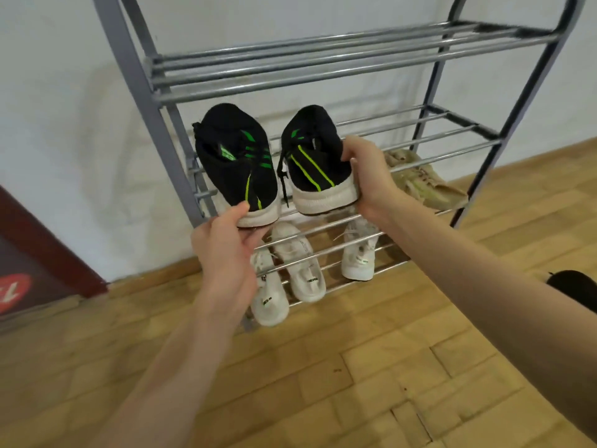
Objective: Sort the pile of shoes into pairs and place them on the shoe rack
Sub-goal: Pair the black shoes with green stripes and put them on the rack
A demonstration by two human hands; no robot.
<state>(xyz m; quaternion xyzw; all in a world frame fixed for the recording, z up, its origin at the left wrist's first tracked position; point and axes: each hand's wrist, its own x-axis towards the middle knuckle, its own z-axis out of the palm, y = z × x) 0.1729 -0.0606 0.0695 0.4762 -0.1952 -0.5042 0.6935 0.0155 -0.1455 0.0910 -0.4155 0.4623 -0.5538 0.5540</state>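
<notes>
Two black sneakers with green stripes and white soles stand side by side, toes toward the wall, at the left of the middle shelf of the grey metal shoe rack (323,63). My left hand (226,250) grips the heel of the left black sneaker (237,166). My right hand (371,179) holds the heel of the right black sneaker (315,160). A beige sneaker (426,182) lies on the same shelf at the right. On the lowest shelf sit three white sneakers (303,266), partly hidden by the bars and my left hand.
The rack stands against a white wall on a wooden parquet floor (371,367). A dark red door or panel (35,263) is at the left edge. A black object (571,286) lies on the floor at the right edge, behind my right forearm.
</notes>
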